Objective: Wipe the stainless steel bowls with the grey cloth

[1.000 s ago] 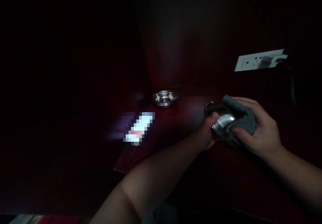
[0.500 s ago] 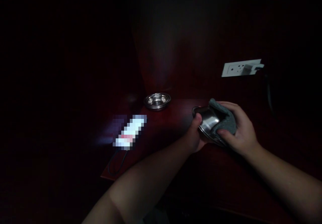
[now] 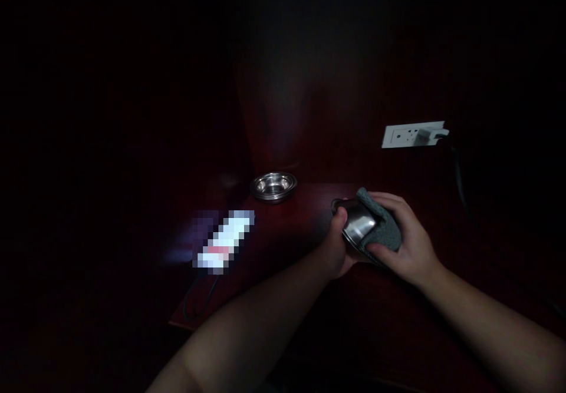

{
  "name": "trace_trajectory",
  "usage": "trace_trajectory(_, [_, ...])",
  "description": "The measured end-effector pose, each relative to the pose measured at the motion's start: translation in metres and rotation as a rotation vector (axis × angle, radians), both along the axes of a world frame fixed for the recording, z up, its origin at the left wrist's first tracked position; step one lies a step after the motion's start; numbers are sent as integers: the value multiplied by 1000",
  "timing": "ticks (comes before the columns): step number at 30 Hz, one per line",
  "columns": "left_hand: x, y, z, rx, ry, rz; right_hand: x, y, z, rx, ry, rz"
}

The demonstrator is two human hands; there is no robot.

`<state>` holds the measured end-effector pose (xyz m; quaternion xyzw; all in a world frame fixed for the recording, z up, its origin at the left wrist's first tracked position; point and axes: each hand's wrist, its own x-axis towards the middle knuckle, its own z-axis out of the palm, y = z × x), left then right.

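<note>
In a dim room, both hands meet over a dark red wooden table. My left hand grips a small shiny steel bowl, thumb on its outside, the bowl tipped on its side. My right hand presses a grey cloth against the bowl, fingers curled around it. A second steel bowl sits upright on the table, further back and to the left of the hands.
A bright lit object, blurred out, lies on the table's left part with a dark cord trailing off the near edge. A white wall socket with a plug in it sits on the back wall at right.
The view has shifted, so hands and bowl now appear lower and further left. The cloth has slid a little over the bowl; both grips stay the same.
</note>
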<state>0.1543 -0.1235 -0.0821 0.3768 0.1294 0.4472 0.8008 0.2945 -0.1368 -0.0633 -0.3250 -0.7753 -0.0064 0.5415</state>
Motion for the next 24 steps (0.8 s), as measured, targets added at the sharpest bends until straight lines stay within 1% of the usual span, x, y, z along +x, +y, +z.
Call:
trace_trajectory(4, [5, -1, -1, -13, 11, 33, 1, -1, 1, 11, -26, 10])
trace_trajectory(8, [13, -6, 1, 6, 13, 106, 2, -4, 2, 23, -53, 27])
trace_trajectory(11, [17, -9, 5, 122, -25, 191, 5, -3, 1, 42, -84, 33])
trace_trajectory(15, [14, -12, 11, 337, 119, 310, 8, 1, -3, 21, -101, 53])
trace_trajectory(17, [11, -13, 11, 408, 187, 346, 9, 3, -5, -14, -70, 66])
trace_trajectory(20, [7, -15, 7, 482, 223, 323, 9, 5, -11, -106, 44, 57])
trace_trajectory(22, [4, -18, 5, 514, 237, 289, 9, 7, -14, -205, 164, 9])
trace_trajectory(24, [0, -22, 8, 521, 278, 271, 9, 7, -15, -333, 302, -56])
